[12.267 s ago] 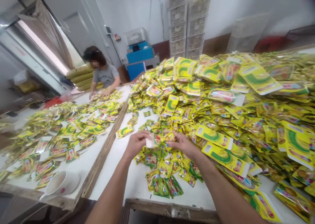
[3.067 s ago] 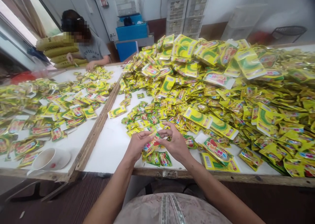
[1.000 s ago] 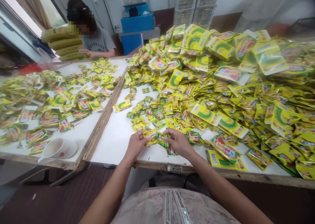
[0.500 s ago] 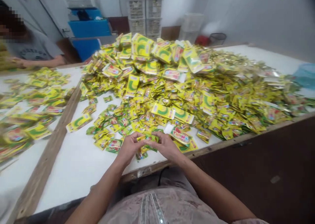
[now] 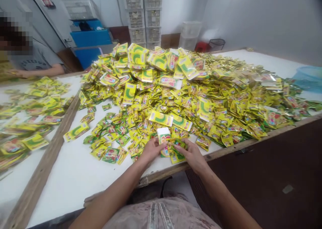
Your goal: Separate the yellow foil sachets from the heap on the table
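Note:
Near the table's front edge, my left hand (image 5: 151,151) is closed on a small yellow-green carton (image 5: 164,136), whose white end flap points away from me. My right hand (image 5: 193,153) pinches a few yellow and green sachets (image 5: 178,144) against the right side of the carton. Thumb and fingers of both hands almost meet there, and part of the sachets is hidden by them. Another flat yellow carton (image 5: 176,158) lies beneath my hands on the table. Loose sachets (image 5: 110,154) are scattered to the left of my left hand.
A large heap of sachets and cartons (image 5: 161,88) rises just beyond my hands. A wooden strip (image 5: 54,145) divides the white table on the left. Across it, a co-worker (image 5: 35,59) sits behind more cartons. Stacked crates (image 5: 137,17) and a blue basket (image 5: 308,78) stand farther off.
Both hands have moved right, with the sachets, to the carton that lay beside them. My left hand now grips that carton, which has turned so its flap points away.

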A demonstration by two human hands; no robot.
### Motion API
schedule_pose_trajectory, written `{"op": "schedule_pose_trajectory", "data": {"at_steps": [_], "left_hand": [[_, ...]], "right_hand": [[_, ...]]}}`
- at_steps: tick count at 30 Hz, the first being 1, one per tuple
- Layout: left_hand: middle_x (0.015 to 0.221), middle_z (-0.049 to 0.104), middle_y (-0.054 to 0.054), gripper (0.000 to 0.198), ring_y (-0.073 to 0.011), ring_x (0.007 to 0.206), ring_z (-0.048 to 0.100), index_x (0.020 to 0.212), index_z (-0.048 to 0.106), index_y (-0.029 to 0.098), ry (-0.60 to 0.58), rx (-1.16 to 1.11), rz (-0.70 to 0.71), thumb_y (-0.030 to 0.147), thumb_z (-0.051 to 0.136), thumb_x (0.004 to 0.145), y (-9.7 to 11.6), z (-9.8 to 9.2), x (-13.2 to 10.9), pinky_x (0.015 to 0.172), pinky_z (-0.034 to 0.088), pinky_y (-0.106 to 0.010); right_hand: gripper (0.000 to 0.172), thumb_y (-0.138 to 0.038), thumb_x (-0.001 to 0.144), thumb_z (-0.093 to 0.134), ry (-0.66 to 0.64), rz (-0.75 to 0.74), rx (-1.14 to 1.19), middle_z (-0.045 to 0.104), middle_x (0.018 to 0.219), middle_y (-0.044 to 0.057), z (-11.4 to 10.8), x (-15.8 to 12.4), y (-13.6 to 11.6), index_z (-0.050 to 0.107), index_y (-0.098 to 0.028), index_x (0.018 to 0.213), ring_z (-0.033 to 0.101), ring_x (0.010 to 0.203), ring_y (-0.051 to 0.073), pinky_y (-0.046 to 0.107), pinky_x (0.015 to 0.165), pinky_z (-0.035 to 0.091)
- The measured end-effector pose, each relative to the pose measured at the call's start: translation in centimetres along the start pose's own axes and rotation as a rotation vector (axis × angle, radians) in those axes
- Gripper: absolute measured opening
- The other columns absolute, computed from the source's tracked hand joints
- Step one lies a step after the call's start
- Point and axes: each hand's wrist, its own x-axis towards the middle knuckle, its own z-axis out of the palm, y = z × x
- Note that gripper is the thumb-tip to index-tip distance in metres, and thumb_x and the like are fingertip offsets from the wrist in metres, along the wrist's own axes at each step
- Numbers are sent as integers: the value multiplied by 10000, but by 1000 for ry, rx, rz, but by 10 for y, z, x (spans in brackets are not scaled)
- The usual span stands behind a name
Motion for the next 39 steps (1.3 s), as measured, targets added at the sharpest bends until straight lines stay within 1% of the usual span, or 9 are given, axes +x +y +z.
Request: {"op": "schedule_pose_trajectory", "data": {"at_steps": [4,9,12,16,23,27,31,33,39], "left_hand": [[749,686,-38,423,-181,702,624,841,616,161,123,26,204,470,747,584,4,-33,-11,632,473,-262],[703,655,-15,358,-189,700,597,820,647,171,134,228,268,430,745,593,10,-79,-38,608,443,-254],[765,663,-26,333,-188,738,593,838,656,168,170,237,300,425,716,635,8,-92,-50,642,444,-255],[806,674,-33,310,-184,755,595,846,655,157,197,197,304,409,697,671,0,-101,-57,677,448,-264],[737,705,-46,409,-177,675,645,902,639,130,217,-149,197,419,739,630,-10,-111,-64,678,489,-289],[736,711,-41,395,-167,674,649,868,638,132,219,-134,207,405,759,609,-15,-114,-67,675,495,-276],[729,710,-27,376,-155,682,645,851,647,140,220,-81,212,395,767,601,-17,-116,-67,672,492,-255],[731,710,-30,386,-154,669,644,853,649,138,230,-94,197,405,766,599,-17,-116,-66,660,490,-255],[687,692,-16,376,-146,648,629,848,654,137,211,-101,205,396,768,600,-16,-118,-68,650,475,-247]], "right_hand": [[498,-558,657,649,-103,-42,81,649,776,37,36,8,-9,623,-154,948,579,747,193,299,661,453],[405,-475,712,621,-44,-240,-57,611,861,21,54,30,-37,587,-192,999,466,606,129,265,576,381],[343,-433,722,607,-139,-311,-170,539,674,-28,67,38,-54,597,-206,979,337,491,102,252,506,300],[333,-450,709,600,-176,-307,-217,352,519,-66,87,36,-67,599,-201,929,263,464,102,244,480,244],[307,-450,702,604,-266,-278,-257,404,544,-63,100,30,-63,580,-191,864,329,487,103,237,500,283],[219,-380,724,619,-357,-340,-408,515,595,-36,98,31,-67,613,-206,857,472,578,144,261,578,357],[162,-232,668,696,-469,-507,-554,635,825,26,100,34,-80,663,-212,825,572,802,198,306,732,400],[205,-183,649,708,-502,-551,-591,649,877,33,102,36,-84,665,-219,846,580,842,205,305,750,402],[486,-141,570,741,-594,-501,-598,609,739,-19,107,37,-86,611,-261,1022,542,699,167,244,620,380]]}}
